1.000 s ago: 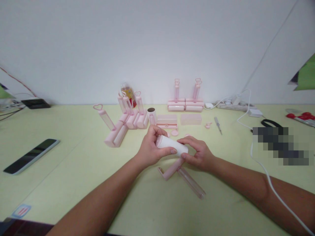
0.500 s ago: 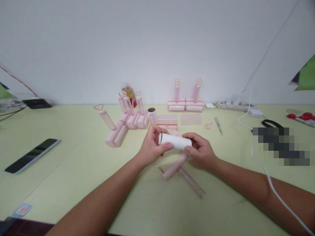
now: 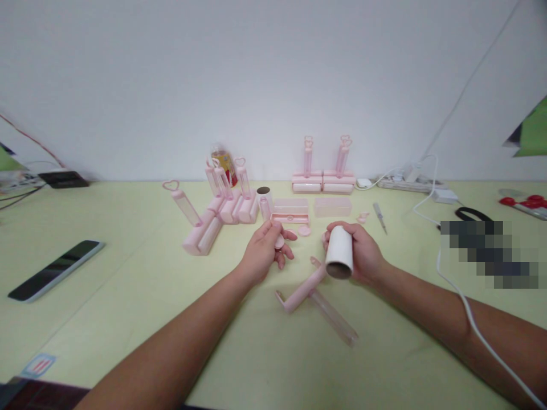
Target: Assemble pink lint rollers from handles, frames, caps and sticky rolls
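My right hand (image 3: 363,250) is wrapped round a white roll (image 3: 340,250), whose hollow brown core faces toward me. My left hand (image 3: 262,253) pinches a small round pink cap (image 3: 279,242), the other fingers loosely spread. Below and between the hands lies a pink roller frame (image 3: 303,289) with a clear handle (image 3: 333,316) slanting to the lower right. Small pink discs (image 3: 304,230) rest just beyond my left hand, near an open pink case part (image 3: 290,218). Another roll (image 3: 264,196) stands upright behind them.
Pink rollers with heart-topped handles stand at the left (image 3: 200,230) and the back (image 3: 322,183). A phone (image 3: 55,270) lies far left. On the right are a screwdriver (image 3: 379,218), a power strip (image 3: 410,183) and a white cable (image 3: 470,319) crossing over my right forearm.
My hands have moved apart. The roll has left my left hand and turned end-on in my right hand. A pink cap now shows in my left fingers.
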`<state>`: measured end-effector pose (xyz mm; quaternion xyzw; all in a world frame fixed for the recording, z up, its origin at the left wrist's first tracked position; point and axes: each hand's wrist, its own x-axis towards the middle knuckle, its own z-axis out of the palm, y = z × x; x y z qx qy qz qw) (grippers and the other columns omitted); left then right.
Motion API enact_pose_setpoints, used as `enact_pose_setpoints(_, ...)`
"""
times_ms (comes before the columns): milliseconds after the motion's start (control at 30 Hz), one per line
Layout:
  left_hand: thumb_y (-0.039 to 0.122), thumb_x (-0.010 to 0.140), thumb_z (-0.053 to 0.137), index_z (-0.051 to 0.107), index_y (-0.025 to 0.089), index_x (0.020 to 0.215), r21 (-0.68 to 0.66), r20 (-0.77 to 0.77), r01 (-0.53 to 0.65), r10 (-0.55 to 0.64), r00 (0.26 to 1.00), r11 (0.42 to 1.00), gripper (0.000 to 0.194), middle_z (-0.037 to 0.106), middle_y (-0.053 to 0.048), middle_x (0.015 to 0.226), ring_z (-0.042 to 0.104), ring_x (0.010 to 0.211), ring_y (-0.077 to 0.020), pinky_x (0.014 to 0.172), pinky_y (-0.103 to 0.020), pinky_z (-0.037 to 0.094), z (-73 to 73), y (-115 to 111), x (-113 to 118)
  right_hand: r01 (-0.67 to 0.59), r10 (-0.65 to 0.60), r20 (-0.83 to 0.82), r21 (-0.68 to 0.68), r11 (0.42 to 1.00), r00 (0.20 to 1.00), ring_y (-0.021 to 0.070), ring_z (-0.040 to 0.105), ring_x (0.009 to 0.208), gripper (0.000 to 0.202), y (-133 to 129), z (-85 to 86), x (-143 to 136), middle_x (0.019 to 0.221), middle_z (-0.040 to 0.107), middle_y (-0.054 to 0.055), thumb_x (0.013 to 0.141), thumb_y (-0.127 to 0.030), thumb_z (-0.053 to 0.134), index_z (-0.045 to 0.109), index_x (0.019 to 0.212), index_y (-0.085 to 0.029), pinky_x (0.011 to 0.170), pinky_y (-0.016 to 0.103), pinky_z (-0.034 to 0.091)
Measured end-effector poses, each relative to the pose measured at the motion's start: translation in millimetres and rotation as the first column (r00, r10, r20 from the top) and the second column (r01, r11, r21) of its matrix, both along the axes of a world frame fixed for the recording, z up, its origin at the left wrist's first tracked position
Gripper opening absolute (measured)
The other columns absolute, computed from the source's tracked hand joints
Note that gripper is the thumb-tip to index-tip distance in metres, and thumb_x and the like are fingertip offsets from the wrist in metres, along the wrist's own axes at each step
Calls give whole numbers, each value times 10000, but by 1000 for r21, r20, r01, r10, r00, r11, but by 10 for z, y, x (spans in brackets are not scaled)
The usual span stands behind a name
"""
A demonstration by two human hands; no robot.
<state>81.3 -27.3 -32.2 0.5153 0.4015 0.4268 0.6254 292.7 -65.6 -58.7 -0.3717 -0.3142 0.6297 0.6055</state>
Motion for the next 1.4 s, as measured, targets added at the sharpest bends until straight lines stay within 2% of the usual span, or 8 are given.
enact_pose_setpoints(100, 308, 845, 564, 483, 190, 902, -69, 50, -17, 21, 999, 997, 154, 722, -73, 963, 708, 677, -185, 482, -254, 533, 44, -48, 38, -308, 307, 87, 0, 951, 948, 151, 567, 498, 283, -167, 143, -75, 714, 677, 47, 844, -434, 565, 671, 902, -178, 434, 260, 443)
enact_pose_setpoints(267, 280, 860, 539, 569, 182, 968, -61, 83, 107, -102, 991, 992, 149, 727, -91, 1082, 693, 988, -210, 805, -317, 560, 102, -222, 110, -483, 456, 234, 70, 873, 859, 143, 656, 641, 474, -423, 203, -266, 1227, 672, 102, 815, -356, 679, 617, 1270, -237, 569, 283, 512)
enact_pose_setpoints(433, 483, 919, 518, 525, 221, 1188, 10, -19, 197, -197, 980, 980, 375, 677, -99, 1156, 679, 974, -207, 807, -334, 546, -5, -283, 139, -337, 247, 450, 132, 932, 858, 187, 666, 804, 301, -326, 218, -217, 1044, 738, 92, 815, -348, 652, 703, 1057, -175, 672, 286, 487)
enact_pose_setpoints(600, 548, 916, 498, 448, 214, 1244, 160, -113, 103, -86, 990, 982, 470, 590, -121, 1212, 658, 896, -185, 661, -282, 527, -52, -198, 101, -25, 40, 680, -31, 999, 732, 131, 536, 554, 251, 85, 294, 217, 788, 727, 51, 791, -326, 598, 709, 942, -160, 492, 241, 366)
enact_pose_setpoints(733, 482, 913, 523, 483, 183, 1185, 226, -176, 87, -47, 983, 970, 406, 587, -88, 1083, 628, 792, -148, 592, -244, 497, 17, -182, 81, 16, 138, 816, -178, 984, 561, 125, 495, 504, 224, 248, 234, 633, 686, 683, 39, 740, -352, 649, 714, 826, -157, 448, 244, 313)
enact_pose_setpoints(967, 430, 875, 590, 539, 161, 1068, 226, -216, 87, -37, 976, 970, 335, 613, -67, 1000, 614, 698, -122, 528, -216, 468, 6, -167, 78, -155, 376, 814, -343, 926, 443, 122, 465, 465, 281, 131, 185, 847, 554, 565, 2, 721, -439, 677, 640, 661, -167, 424, 239, 310)
enact_pose_setpoints(1200, 400, 848, 613, 582, 153, 981, 232, -209, 42, 8, 978, 972, 282, 643, -46, 881, 605, 634, -114, 501, -209, 455, 50, -161, 58, 160, -78, 886, 4, 987, 456, 160, 488, 486, 310, 279, 456, 1030, 695, 639, 41, 788, -378, 526, 695, 969, -192, 402, 262, 300)
enact_pose_setpoints(1400, 375, 838, 620, 589, 151, 911, 234, -184, -3, 47, 982, 972, 238, 642, -33, 816, 598, 598, -107, 476, -193, 436, 59, -128, 18, 246, -474, 879, 471, 847, -52, 221, 604, 715, 285, 452, 565, 1385, 862, 698, 70, 786, -350, 557, 664, 996, -189, 616, 335, 437)
